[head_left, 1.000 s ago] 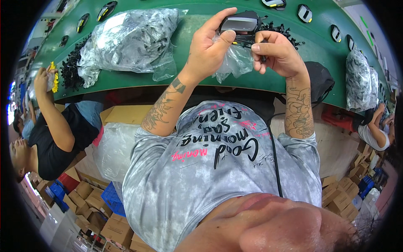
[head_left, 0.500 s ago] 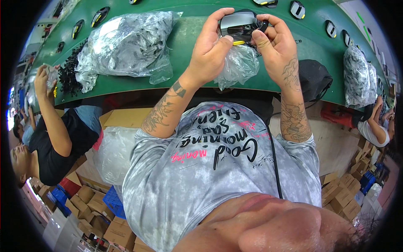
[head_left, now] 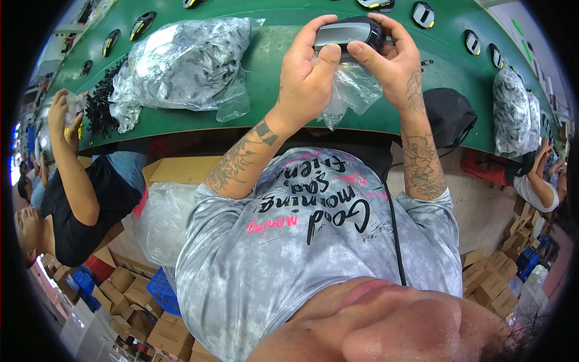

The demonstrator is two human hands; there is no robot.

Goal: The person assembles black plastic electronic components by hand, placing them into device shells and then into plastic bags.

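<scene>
Between my two hands, above the green table, is a rounded black device with a silver face (head_left: 342, 34); I cannot make out its exact kind. My left hand (head_left: 303, 75) is closed on its left end, the thumb pressed to the near edge. Closed around the other end is my right hand (head_left: 395, 66), its thumb also along the near edge and its fingers at the far side. A small crumpled clear plastic bag (head_left: 353, 90) shows just below the device, partly hidden by both hands. Whether a hand touches the bag I cannot tell.
A large clear bag of grey parts (head_left: 187, 66) lies on the green table (head_left: 271, 66), beside a black heap (head_left: 104, 99). At right are a black mesh pouch (head_left: 449, 114) and another filled bag (head_left: 512, 111). Similar devices (head_left: 423, 14) line the far side. A co-worker (head_left: 78, 187) sits at left.
The device has been turned in my hands: its silver face now shows broadly, and the yellow strip and dark side are out of sight. Both thumbs have shifted along the near edge.
</scene>
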